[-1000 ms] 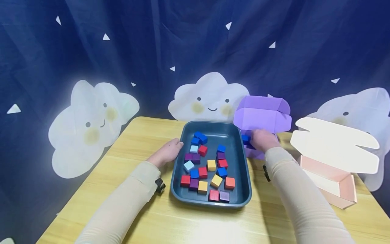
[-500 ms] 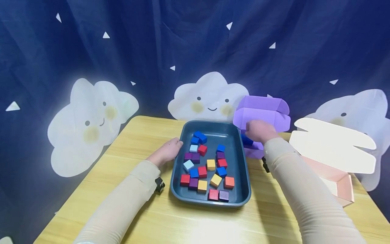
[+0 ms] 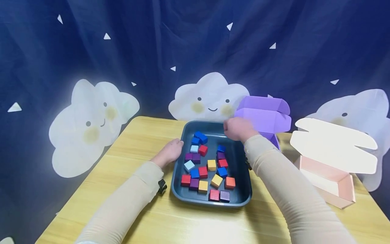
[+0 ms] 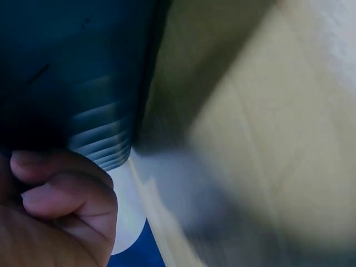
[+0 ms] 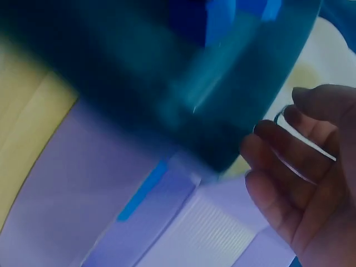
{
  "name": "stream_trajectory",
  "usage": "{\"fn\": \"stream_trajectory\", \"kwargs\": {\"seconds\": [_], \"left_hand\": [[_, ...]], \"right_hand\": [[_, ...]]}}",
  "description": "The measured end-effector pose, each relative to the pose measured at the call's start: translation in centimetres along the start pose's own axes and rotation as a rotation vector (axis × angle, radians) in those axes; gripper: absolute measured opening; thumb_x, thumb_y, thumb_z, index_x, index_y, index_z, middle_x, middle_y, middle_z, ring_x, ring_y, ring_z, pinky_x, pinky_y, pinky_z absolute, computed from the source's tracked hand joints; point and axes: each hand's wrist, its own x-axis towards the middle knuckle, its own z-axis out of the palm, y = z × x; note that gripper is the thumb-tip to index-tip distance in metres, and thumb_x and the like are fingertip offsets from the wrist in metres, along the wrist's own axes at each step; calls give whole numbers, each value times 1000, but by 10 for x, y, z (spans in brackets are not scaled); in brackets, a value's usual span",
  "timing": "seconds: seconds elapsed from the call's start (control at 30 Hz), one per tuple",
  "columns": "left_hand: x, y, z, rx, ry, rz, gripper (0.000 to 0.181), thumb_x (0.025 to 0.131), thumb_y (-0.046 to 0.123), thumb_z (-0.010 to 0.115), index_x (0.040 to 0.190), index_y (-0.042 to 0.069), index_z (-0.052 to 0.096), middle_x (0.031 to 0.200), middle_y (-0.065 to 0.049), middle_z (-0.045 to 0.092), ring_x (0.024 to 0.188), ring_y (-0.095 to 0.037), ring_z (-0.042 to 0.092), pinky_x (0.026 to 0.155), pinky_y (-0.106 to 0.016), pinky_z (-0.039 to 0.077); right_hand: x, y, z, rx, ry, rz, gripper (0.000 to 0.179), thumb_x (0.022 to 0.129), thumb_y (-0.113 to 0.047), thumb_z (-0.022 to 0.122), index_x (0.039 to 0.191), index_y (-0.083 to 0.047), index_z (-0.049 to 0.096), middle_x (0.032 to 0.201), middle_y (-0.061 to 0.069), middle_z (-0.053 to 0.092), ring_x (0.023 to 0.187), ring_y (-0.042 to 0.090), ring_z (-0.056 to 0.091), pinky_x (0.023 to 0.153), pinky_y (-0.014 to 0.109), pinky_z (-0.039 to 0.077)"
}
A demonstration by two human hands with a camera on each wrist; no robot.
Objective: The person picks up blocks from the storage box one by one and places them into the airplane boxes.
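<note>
Currently my left hand (image 3: 168,153) grips the tray (image 3: 237,169) at its left rim; my right hand (image 3: 239,128), released, fingers loosely bent, hovers over its far right corner. Coloured blocks (image 3: 211,165) lie inside, the purple box (image 3: 264,118) just to its right.

The left arm (image 3: 122,205) and right arm (image 3: 292,183), both sleeved to the wrist, slant forward and inward. The left grip (image 3: 169,151) has its fingers (image 4: 72,193) curled toward the palm. The right grip (image 3: 238,128) reaches farther forward, slightly blurred (its fingers (image 5: 289,147) loosely bent, its thumb (image 5: 328,102) beside them).
</note>
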Motion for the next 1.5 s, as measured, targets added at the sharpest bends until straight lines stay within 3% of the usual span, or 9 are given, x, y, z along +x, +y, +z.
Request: {"fn": "stream_trajectory", "kwargs": {"seconds": [0.1, 0.27, 0.43, 0.63, 0.97, 1.1, 1.23, 1.5], "left_hand": [[0, -2, 3, 17, 15, 3, 48, 111, 38, 26, 122, 4, 57, 110, -14, 58, 109, -32, 53, 103, -52, 43], [-1, -4, 6, 37, 32, 28, 47, 111, 37, 24, 116, 5, 57, 100, -12, 57, 101, -30, 54, 94, -48, 46], [-4, -2, 6, 33, 33, 42, 44, 112, 35, 25, 114, 4, 56, 96, -12, 56, 98, -30, 55, 91, -46, 47], [-5, -1, 3, -23, 10, 26, 43, 112, 34, 26, 116, 3, 56, 97, -12, 56, 99, -30, 55, 90, -46, 46], [-4, -2, 2, -165, -45, 8, 42, 112, 31, 29, 127, 2, 55, 111, -12, 61, 105, -28, 56, 97, -46, 46], [-2, -5, -1, -215, -82, -11, 41, 112, 34, 29, 123, 5, 55, 96, -11, 59, 75, -22, 56, 71, -35, 49], [1, -8, -4, -242, -112, -37, 39, 112, 35, 30, 121, 6, 54, 83, -10, 56, 51, -18, 45, 49, -28, 41], [0, -9, -5, -314, -129, -64, 37, 112, 32, 33, 124, 2, 51, 80, -8, 54, 48, -17, 45, 59, -31, 43]], "right_hand": [[7, -15, 8, -4, -36, -17, 10, 93, -22, 66, 98, -14, 69, 91, 4, 68, 81, 25, 60, 74, 42, 52], [16, -38, 20, 7, -88, -36, 28, 95, -27, 70, 121, -16, 68, 114, 5, 70, 99, 24, 63, 93, 46, 52], [21, -53, 30, 14, -117, -55, 42, 96, -27, 69, 136, -21, 61, 131, 6, 63, 114, 26, 61, 97, 49, 51], [25, -63, 37, 34, -163, -61, 49, 97, -27, 67, 145, -25, 55, 139, 8, 56, 120, 28, 56, 100, 52, 49], [33, -67, 48, 90, -161, -60, 37, 100, -19, 63, 137, -25, 60, 128, 6, 59, 112, 26, 56, 99, 51, 49], [34, -66, 50, 100, -140, -47, 30, 97, -21, 68, 127, -24, 63, 120, 4, 61, 103, 24, 56, 94, 47, 52], [35, -65, 51, 102, -138, -43, 25, 95, -23, 72, 119, -22, 64, 111, 2, 64, 98, 23, 56, 90, 44, 53], [32, -65, 54, 132, -129, -27, 19, 95, -17, 72, 112, -20, 63, 106, 3, 65, 95, 23, 57, 89, 43, 53]]}}
